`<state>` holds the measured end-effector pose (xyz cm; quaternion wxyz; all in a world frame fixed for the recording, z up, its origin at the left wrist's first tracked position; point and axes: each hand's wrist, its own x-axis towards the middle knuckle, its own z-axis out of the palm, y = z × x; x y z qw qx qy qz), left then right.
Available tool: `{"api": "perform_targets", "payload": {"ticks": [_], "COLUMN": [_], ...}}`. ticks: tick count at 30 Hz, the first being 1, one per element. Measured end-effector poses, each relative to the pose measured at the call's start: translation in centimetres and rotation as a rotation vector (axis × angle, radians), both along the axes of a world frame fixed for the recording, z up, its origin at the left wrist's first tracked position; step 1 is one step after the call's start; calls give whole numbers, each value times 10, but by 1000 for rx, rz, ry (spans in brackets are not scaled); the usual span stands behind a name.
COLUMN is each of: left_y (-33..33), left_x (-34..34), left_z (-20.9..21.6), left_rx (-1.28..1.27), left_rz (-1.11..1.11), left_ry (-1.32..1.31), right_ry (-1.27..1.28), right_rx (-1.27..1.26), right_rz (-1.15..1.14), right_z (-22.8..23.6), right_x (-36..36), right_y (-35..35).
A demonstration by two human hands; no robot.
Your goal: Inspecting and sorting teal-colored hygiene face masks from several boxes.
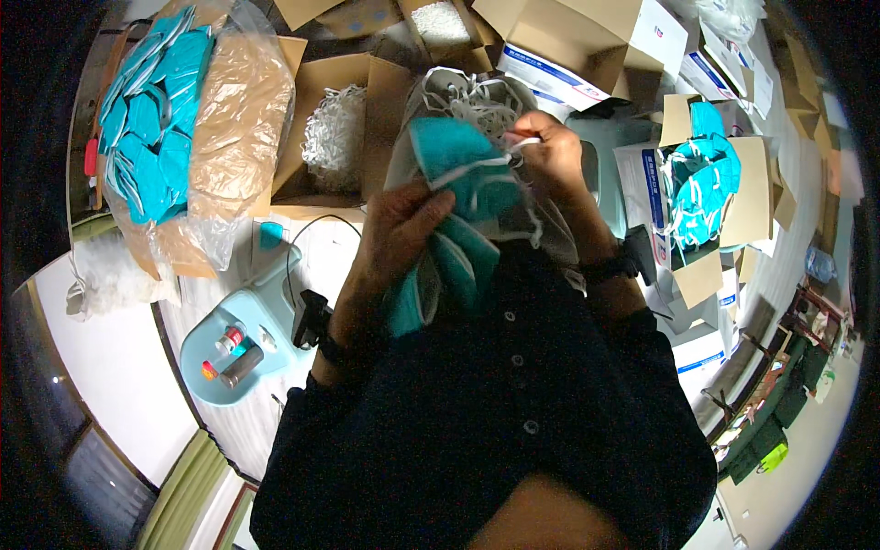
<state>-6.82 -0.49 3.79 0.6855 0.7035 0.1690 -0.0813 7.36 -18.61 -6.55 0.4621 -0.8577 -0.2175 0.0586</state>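
A teal face mask with white edging is in front of my chest, gripped at its left side by my left hand, whose thumb lies over it. My right hand is closed in a pinch on a white elastic strap at the mask's right. More teal masks lie in my lap under the left hand, partly hidden by it. Just beyond the held mask, a heap of loose white straps sits in a pale, see-through bag.
At the left, a plastic-lined carton holds many teal masks. Beside it, an open box contains white straps. A box at right is filled with strapped teal masks. A light-blue stool carries a bottle. White-and-blue cartons stand ahead.
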Motion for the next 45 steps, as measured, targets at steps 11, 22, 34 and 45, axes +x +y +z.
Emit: {"api": "perform_targets", "payload": {"ticks": [11, 22, 34, 45], "left_y": [10, 11, 25, 9], "left_x": [9, -7, 15, 9], "left_z": [-31, -9, -19, -4], "left_rx": [126, -169, 803, -19], "left_rz": [160, 254, -233, -332], "left_ry": [17, -92, -323, 35], "right_ry": [-419, 26, 100, 185], "right_rx": [101, 183, 177, 87], "right_rz": [399, 197, 344, 153], "right_z": [50, 1, 103, 104], "right_x": [-26, 8, 3, 16], "right_y": [27, -22, 19, -2]}}
